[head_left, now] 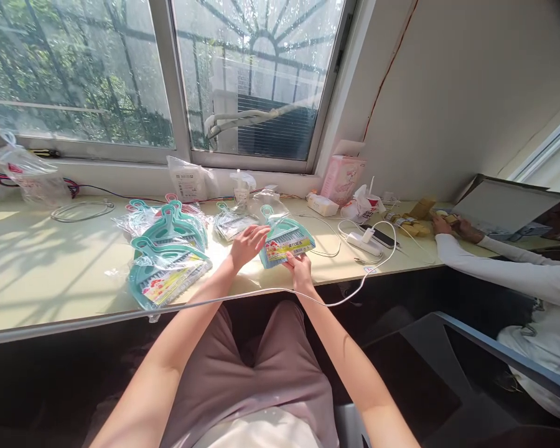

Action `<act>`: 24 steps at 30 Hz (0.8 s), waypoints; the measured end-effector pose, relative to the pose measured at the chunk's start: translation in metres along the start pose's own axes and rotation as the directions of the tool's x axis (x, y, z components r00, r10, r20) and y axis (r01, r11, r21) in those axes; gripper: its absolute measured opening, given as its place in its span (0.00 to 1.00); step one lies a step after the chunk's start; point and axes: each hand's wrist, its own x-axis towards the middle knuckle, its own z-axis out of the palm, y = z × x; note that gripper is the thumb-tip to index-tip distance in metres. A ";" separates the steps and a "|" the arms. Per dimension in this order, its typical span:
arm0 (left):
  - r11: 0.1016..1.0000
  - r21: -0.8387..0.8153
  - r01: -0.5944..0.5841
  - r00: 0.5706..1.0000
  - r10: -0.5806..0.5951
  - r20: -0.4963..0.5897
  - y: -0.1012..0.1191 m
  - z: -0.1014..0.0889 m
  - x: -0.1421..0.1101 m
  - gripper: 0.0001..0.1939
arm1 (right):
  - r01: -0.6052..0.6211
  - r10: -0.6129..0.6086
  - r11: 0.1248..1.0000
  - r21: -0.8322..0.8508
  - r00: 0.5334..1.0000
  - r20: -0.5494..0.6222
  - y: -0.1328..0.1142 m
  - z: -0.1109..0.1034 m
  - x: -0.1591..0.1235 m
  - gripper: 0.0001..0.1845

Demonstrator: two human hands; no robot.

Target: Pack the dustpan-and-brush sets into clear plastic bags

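A teal mini dustpan-and-brush set with a colourful label lies on the pale yellow desk in front of me. My right hand pinches its near edge by the label. My left hand rests with fingers stretched against its left side. To the left sits a pile of several similar teal sets in clear bags. Another bagged set lies just behind my left hand.
A white charger and phone lie to the right, with a white cable running across the desk edge. A pink box stands by the window. A person in white sleeves works at the far right. Plastic bags sit on the sill.
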 end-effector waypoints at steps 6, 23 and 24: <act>0.791 -0.448 0.416 0.721 -0.587 -0.369 0.000 -0.005 0.014 0.34 | 0.086 -0.087 0.996 0.039 0.996 0.030 0.000 -0.003 0.000 0.33; 0.541 -0.721 0.434 0.893 -0.362 0.266 -0.013 -0.013 0.023 0.50 | 0.023 -0.031 0.998 0.063 0.991 0.134 -0.002 0.012 0.011 0.30; 0.542 -0.719 0.435 0.892 -0.370 0.260 -0.014 -0.013 0.024 0.49 | 0.012 -0.022 0.998 0.065 0.987 0.159 -0.002 0.012 0.011 0.30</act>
